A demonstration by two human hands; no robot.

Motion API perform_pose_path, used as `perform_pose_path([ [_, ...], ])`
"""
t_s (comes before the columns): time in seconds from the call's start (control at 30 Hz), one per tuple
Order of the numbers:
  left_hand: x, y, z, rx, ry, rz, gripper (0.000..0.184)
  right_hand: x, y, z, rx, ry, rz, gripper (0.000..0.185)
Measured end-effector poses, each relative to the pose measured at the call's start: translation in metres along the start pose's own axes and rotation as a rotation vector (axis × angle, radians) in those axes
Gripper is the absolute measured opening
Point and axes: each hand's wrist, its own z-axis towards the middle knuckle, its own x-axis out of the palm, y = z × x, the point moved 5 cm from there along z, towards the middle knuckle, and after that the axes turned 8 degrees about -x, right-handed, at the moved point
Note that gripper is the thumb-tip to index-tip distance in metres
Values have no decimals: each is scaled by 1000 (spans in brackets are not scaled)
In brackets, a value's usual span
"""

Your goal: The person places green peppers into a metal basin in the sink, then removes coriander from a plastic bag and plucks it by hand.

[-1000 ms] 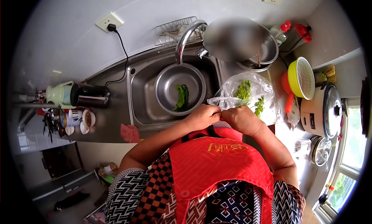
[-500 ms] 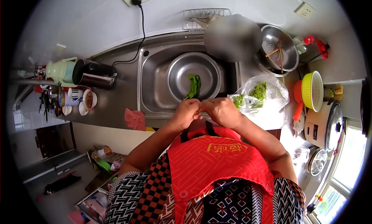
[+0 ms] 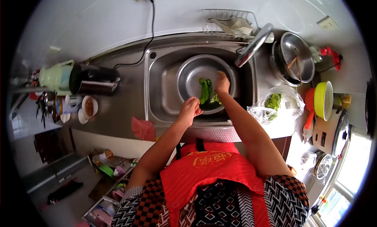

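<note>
Green peppers [image 3: 205, 90] lie in a round steel basin [image 3: 188, 66] inside the sink [image 3: 157, 97]. A lighter leafy green piece [image 3: 215, 98] is beside them, partly covered by my right wrist. My left hand [image 3: 191, 109] is over the basin's near rim with its fingers curled together; anything in them is hidden. My right hand [image 3: 222, 82] reaches over the right part of the basin, fingers drawn together, and I cannot make out what they hold. Right of the sink, a clear plastic bag [image 3: 292, 103] contains leafy greens [image 3: 273, 103].
A faucet [image 3: 253, 46] leans over the sink's back right corner. Stacked steel bowls [image 3: 310, 66] with chopsticks stand beyond it, near a yellow strainer [image 3: 324, 101] and a rice cooker [image 3: 324, 134]. A pink cloth [image 3: 143, 129] hangs at the counter edge. An electric kettle [image 3: 98, 82] stands left.
My hands, together at the sink's front edge before, are now apart. The right one has moved forward over the basin. A leafy green piece now shows beside the peppers. My view has shifted.
</note>
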Motion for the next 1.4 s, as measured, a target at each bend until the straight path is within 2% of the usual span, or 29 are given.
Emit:
perform_pose_path([
  [0.07, -2, 3, 1, -12, -17, 37, 18, 2, -13, 8, -33, -67, -156, 28],
  [0.1, -4, 5, 0, -17, -28, 56, 18, 14, -36, 20, 12, 29, -171, 38],
  [0.17, -8, 8, -2, -17, -17, 85, 19, 29, -58, 19, 177, 20, -214, 58],
  [0.23, -8, 10, -7, -8, -10, 112, 20, 32, -54, 12, 184, 107, -376, 76],
  [0.27, -6, 9, -10, -3, -6, 135, 20, 34, -49, 9, 81, 113, -427, 72],
  [0.3, -5, 9, -11, 10, 15, 143, 20, 33, -36, 5, -76, 138, -336, 54],
  [0.33, 0, 6, -13, 23, 23, 147, 20, 25, -7, -2, -328, 220, -461, 32],
  [0.37, 5, 2, -14, 37, 32, 152, 20, -13, 42, -23, -303, 132, -59, 23],
  [0.4, 12, -1, -13, 57, 61, 160, 19, -42, 81, -39, -287, 246, 227, 24],
  [0.43, 27, -9, -19, 65, 50, 145, 20, -78, 116, -57, -261, 334, 326, 21],
  [0.5, 68, -25, -30, 131, 56, 231, 22, -156, 159, -80, -598, 200, 354, 19],
  [0.57, 118, -34, -37, 238, 194, 334, 21, -221, 157, -83, -631, 27, 295, 17],
  [0.7, 242, -31, -61, 590, 412, 882, 21, -292, 81, -57, -577, -41, -296, 16],
  [0.77, 295, -14, -55, 879, 544, 1074, 17, -306, 43, -63, -242, 343, -677, 16],
  [0.83, 326, 15, -24, 981, 631, 1286, 12, -311, 11, -76, -215, 587, -757, 18],
  [0.87, 329, 32, 2, 969, 601, 1430, 13, -314, -3, -84, -199, 708, -799, 19],
  [0.97, 328, 73, 61, 858, 481, 1834, 19, -336, -14, -105, -104, 760, -709, 20],
  [1.03, 326, 80, 71, 690, 372, 2073, 24, -346, -36, -110, -98, 764, -692, 21],
  [1.07, 315, 77, 78, 340, 186, 1685, 27, -350, -48, -113, -93, 766, -684, 21],
  [1.2, 332, 76, 69, 789, 155, 2036, 26, -359, -64, -99, -347, 621, -630, 23],
  [1.3, 336, 82, 86, 674, 196, 2128, 26, -367, -56, -76, -352, 280, -380, 13],
  [1.33, 337, 75, 86, 604, 192, 1967, 26, -368, -52, -66, -313, 250, -359, 14],
  [1.37, 341, 70, 83, 664, 197, 1971, 25, -369, -48, -55, -276, 219, -340, 15],
  [1.4, 345, 67, 82, 726, 201, 1972, 25, -368, -46, -45, -293, 195, -460, 15],
])
